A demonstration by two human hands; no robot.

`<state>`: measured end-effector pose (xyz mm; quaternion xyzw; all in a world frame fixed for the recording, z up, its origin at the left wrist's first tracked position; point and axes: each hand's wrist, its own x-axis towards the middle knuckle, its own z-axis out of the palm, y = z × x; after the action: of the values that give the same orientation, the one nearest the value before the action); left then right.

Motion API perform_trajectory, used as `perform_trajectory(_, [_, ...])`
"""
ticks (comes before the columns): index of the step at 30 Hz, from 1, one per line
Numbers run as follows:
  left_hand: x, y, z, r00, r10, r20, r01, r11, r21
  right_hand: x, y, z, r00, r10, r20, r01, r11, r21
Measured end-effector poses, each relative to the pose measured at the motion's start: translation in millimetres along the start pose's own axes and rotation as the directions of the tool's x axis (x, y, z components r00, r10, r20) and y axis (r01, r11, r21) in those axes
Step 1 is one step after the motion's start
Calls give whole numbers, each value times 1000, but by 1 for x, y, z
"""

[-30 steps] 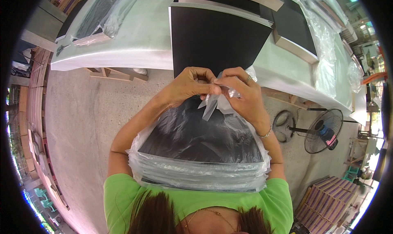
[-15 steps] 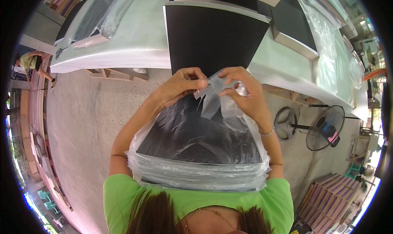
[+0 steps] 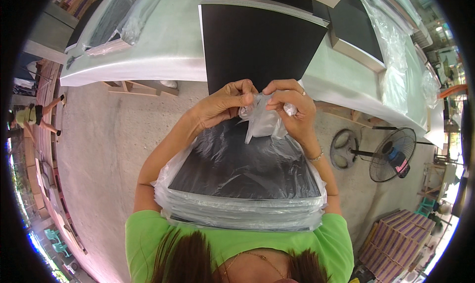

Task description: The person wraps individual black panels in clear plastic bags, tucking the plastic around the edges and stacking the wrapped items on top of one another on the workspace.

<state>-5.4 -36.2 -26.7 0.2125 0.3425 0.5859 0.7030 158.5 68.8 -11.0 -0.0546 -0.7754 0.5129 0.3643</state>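
Clear plastic film [image 3: 260, 120] hangs crumpled between the person's two bare hands, over the far end of a plastic-wrapped stack of black panels [image 3: 247, 171]. That stack lies between the forearms, its near edge close against the green shirt [image 3: 227, 241], with several wrapped layers showing one above another along that edge. Both arms reach forward from the lower edge, elbows bent outward, forearms angling inward so the hands nearly meet. The left hand [image 3: 225, 104] comes in from the side with its wrist slightly bent; thumb and index finger are closed in a pinch at the film's edge, the other fingers curled in behind. The right hand [image 3: 295, 109] arches over from the other side, fingers bent and pointing toward the left, a small gap visible between index finger and thumb, with bunched film caught inside the curl. A chain bracelet [image 3: 317, 155] circles the right wrist. Just beyond the hands, black boards [image 3: 260, 45] stand tilted at the edge of a table with a pale cover [image 3: 141, 67]. To the right, on the concrete floor [image 3: 111, 149], stands a pedestal fan [image 3: 394, 154]; far left, a co-worker [image 3: 30, 115] appears near the rim.
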Motion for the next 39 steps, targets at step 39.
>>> perform_trajectory(39, [-3, 5, 41, 854, 270, 444, -424, -132, 896, 7, -32, -37, 860, 508, -35, -504, 859, 94])
